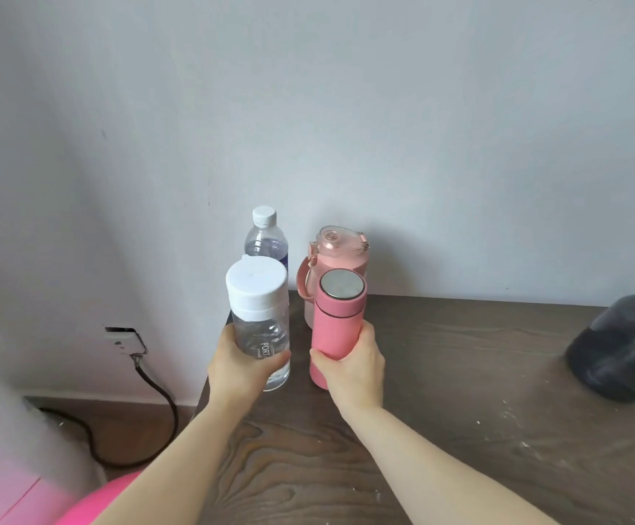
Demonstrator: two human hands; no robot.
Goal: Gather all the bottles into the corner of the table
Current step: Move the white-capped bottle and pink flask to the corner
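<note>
I see left hand [238,367] wrapped around clear white-capped bottle [261,322], right hand [354,367] gripping pink flask [333,327]. Past my right: pink jug [340,259]. Past my left: small water bottle [266,238]. All at table [460,373] corner.

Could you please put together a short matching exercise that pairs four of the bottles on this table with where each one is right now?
Things:
1. clear bottle with wide white lid
2. pink flask with metal top
3. dark bottle
4. pink jug with handle

Places:
A. alone near the table's right edge
B. held in the right hand
C. at the wall, behind the flask
D. held in the left hand

Pairs: 1-D, 2-B, 3-A, 4-C
</note>
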